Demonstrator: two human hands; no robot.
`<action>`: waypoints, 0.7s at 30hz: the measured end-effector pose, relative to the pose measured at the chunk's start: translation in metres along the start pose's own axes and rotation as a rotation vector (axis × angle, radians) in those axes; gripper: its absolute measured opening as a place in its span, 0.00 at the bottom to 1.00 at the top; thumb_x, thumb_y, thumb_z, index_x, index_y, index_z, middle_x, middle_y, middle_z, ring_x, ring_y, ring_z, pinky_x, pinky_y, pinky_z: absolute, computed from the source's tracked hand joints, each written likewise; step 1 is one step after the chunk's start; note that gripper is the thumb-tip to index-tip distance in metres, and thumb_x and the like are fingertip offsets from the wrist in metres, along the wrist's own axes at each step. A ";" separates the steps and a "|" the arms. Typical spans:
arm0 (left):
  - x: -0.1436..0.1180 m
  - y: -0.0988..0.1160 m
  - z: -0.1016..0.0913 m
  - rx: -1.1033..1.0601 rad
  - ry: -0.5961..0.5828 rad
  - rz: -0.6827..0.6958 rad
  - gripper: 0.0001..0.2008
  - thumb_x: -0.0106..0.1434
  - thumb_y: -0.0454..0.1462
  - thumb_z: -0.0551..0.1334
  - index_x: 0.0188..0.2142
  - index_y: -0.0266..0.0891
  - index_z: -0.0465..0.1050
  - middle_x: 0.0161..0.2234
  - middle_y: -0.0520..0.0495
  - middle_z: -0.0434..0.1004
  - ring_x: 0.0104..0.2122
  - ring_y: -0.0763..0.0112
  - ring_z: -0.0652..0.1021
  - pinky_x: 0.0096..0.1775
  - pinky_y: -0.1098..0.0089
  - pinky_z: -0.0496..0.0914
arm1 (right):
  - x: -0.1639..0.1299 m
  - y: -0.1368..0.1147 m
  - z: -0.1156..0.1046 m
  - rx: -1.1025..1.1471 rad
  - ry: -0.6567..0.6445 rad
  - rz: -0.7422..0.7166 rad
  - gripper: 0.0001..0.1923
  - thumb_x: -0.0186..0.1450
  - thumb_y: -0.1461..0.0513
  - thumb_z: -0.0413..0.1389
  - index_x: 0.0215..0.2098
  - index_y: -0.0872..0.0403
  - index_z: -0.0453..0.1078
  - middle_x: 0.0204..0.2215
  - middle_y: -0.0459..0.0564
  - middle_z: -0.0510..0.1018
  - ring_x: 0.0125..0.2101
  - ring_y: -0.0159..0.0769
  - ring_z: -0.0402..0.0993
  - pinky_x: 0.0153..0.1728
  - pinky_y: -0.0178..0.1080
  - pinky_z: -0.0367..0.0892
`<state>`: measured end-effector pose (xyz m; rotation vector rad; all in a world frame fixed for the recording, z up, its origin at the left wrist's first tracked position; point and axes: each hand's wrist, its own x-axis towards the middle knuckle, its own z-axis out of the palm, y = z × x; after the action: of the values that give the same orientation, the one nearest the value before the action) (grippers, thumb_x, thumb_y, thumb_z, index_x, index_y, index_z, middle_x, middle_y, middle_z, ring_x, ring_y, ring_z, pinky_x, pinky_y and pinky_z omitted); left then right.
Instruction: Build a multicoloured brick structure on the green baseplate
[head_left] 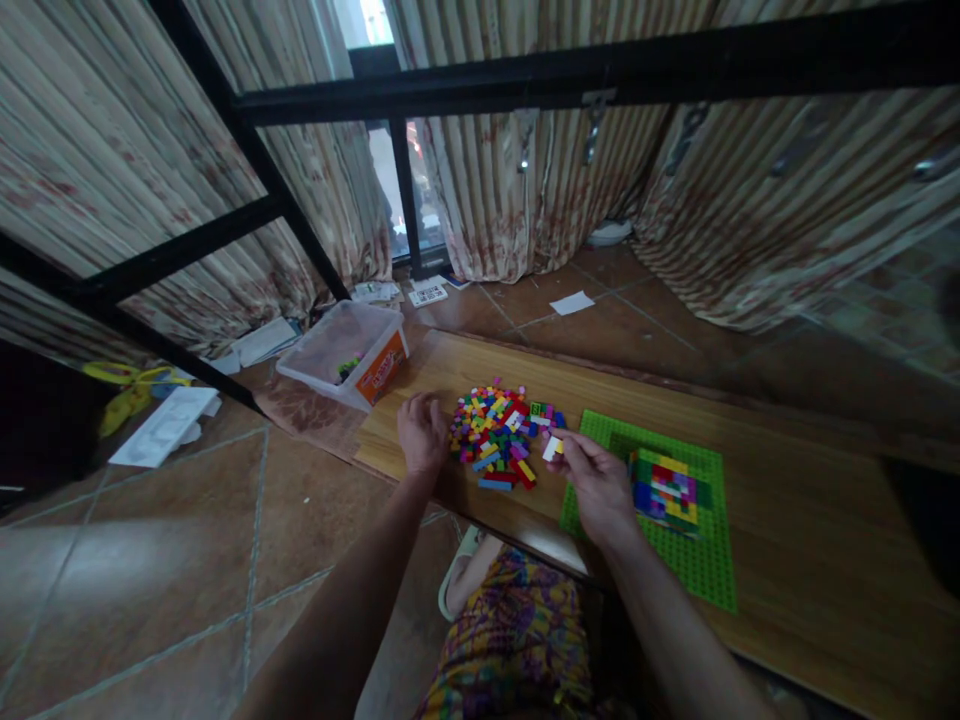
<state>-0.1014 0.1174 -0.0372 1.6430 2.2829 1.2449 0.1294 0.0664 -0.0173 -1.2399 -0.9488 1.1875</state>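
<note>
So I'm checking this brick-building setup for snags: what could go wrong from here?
The loose brick pile lies near the wooden board's front edge, so the left hand beside it might sweep pieces onto the floor. The small white brick in the right hand is only pinched at the fingertips and could slip before reaching the green baseplate.

Two bare forearms in view, entering from 6 o'clock — no sleeves, watch, bracelet or rings visible. Left hand [422, 432] and right hand [596, 482] ungloved. Lap at 6 o'clock covered by patterned garment [517, 640] — multicoloured print in yellow, magenta, blue and green on dark ground. Pale sandal [456, 580] at 7 o'clock of garment, partly hidden by left forearm.
</note>
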 end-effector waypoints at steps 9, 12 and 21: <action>-0.085 0.083 -0.051 -0.594 -0.435 0.070 0.18 0.63 0.42 0.61 0.51 0.40 0.70 0.39 0.46 0.77 0.38 0.70 0.76 0.43 0.69 0.70 | -0.034 -0.024 0.001 -0.170 -0.078 -0.083 0.20 0.65 0.47 0.52 0.45 0.51 0.73 0.34 0.49 0.80 0.29 0.35 0.74 0.30 0.36 0.70; -0.100 0.099 -0.052 -0.749 -0.553 0.004 0.14 0.63 0.40 0.61 0.47 0.41 0.72 0.36 0.48 0.78 0.36 0.72 0.77 0.42 0.70 0.71 | -0.045 -0.031 0.004 -0.233 -0.121 -0.140 0.17 0.67 0.50 0.51 0.48 0.49 0.72 0.41 0.50 0.80 0.37 0.37 0.76 0.39 0.39 0.72; -0.110 0.105 -0.061 -1.017 -0.580 -0.210 0.09 0.61 0.41 0.63 0.40 0.41 0.75 0.37 0.48 0.78 0.38 0.68 0.77 0.44 0.67 0.71 | -0.061 -0.035 0.002 -0.121 -0.132 -0.140 0.21 0.59 0.54 0.63 0.49 0.48 0.70 0.37 0.47 0.78 0.37 0.36 0.75 0.41 0.39 0.72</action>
<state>-0.0031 0.0043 0.0283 1.1085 1.1109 1.2951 0.1214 0.0088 0.0226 -1.1803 -1.2010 1.1245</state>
